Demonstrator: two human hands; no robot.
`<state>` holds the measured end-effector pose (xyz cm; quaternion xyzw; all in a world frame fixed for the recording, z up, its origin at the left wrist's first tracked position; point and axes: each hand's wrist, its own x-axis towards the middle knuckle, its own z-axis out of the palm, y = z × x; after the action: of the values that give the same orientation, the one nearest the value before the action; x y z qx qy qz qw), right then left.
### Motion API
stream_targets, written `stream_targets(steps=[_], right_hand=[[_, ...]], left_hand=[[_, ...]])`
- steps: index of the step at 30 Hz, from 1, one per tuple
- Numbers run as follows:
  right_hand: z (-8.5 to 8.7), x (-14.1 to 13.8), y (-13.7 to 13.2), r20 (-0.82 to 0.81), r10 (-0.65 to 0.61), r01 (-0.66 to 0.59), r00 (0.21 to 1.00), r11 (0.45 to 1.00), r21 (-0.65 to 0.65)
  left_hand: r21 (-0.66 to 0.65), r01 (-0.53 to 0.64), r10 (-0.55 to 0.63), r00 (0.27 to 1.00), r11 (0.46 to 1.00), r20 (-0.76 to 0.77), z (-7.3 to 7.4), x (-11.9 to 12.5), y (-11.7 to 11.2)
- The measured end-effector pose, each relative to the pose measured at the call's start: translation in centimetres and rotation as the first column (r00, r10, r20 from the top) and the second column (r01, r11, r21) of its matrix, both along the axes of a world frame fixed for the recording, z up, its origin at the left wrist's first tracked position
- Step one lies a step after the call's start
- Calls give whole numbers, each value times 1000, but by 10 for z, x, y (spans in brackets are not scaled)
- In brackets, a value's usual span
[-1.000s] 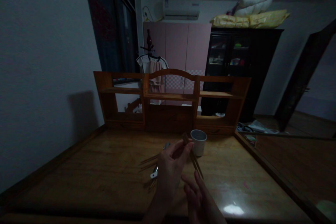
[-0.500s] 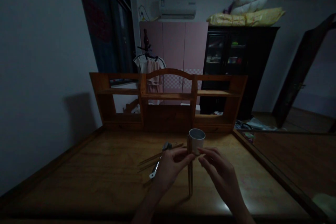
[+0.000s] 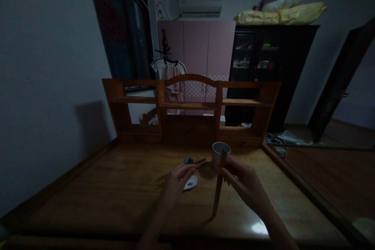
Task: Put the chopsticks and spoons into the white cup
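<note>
My right hand [image 3: 241,175] is closed around a pair of brown chopsticks [image 3: 218,191], held nearly upright with their lower tips close to the tabletop. Just behind them stands a grey-white metal cup [image 3: 216,156], its mouth facing up. My left hand [image 3: 178,177] is over the loose chopsticks [image 3: 201,163] on the table, its thumb and fingers pinched at them; the grip itself is partly hidden. Beside that hand lies a white spoon [image 3: 191,183] with a blue pattern. A dark metal utensil head [image 3: 188,160] shows beyond the fingers; its handle is covered by my left hand.
The wooden table [image 3: 96,195] has a raised edge [image 3: 299,191] on the right. A wooden shelf unit [image 3: 187,105] stands along its far side. Behind are pink wardrobes [image 3: 195,50], a black cabinet [image 3: 288,62] and clothes on a rack [image 3: 171,72].
My hands have moved apart. The left has left the upright chopsticks and gone left to the loose ones, uncovering the spoon. The right now holds the upright pair, tilted slightly.
</note>
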<state>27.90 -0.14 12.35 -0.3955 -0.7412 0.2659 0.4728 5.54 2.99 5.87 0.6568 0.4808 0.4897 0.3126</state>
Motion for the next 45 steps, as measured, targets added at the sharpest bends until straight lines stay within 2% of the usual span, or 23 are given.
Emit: stream_targets(steps=[2,4,6,8,11,15,20,24,28,34,38,42,45], right_hand=[[-4,3,-1,13,-4,4,1000,1000,-28],[-8,5,-2,11,6,-5,1000,999,-44],[-13,5,-2,19,14,-13,1000,999,-50],[-17,3,-2,44,17,-15,999,998,-56],[-23,0,-2,64,11,-7,998,998,-61],[-25,1,-3,56,2,1,998,998,-65],[-28,4,-3,46,-12,16,999,998,-68],[-30,5,-4,33,-39,41,999,998,-55],[-30,5,-4,48,-53,55,997,998,-36],[-29,5,-5,38,-43,44,998,998,-36],[-28,5,-7,55,-60,63,997,997,-52],[-28,5,-10,83,-77,80,994,996,-42],[-27,5,-10,82,-86,89,993,995,-35]], left_hand=[[-26,-159,153,976,987,-153,-19,-30,16],[-50,-230,209,941,972,-265,-38,-56,29],[-53,-237,203,909,970,-363,-52,-71,37],[-13,-225,195,869,974,-455,-59,-75,39],[-15,-196,158,830,980,-535,-59,-71,39],[-82,-177,101,821,981,-562,-54,-65,39],[-104,-175,98,851,979,-516,-59,-69,39],[-118,-131,54,862,984,-504,-65,-75,35],[-128,-119,40,867,984,-497,-64,-77,31],[-58,-45,13,883,997,-470,-59,-60,31],[-68,-57,14,856,996,-516,-56,-42,33],[-9,-132,101,794,991,-599,-58,-29,33],[-23,-137,86,735,990,-673,-59,-21,32]])
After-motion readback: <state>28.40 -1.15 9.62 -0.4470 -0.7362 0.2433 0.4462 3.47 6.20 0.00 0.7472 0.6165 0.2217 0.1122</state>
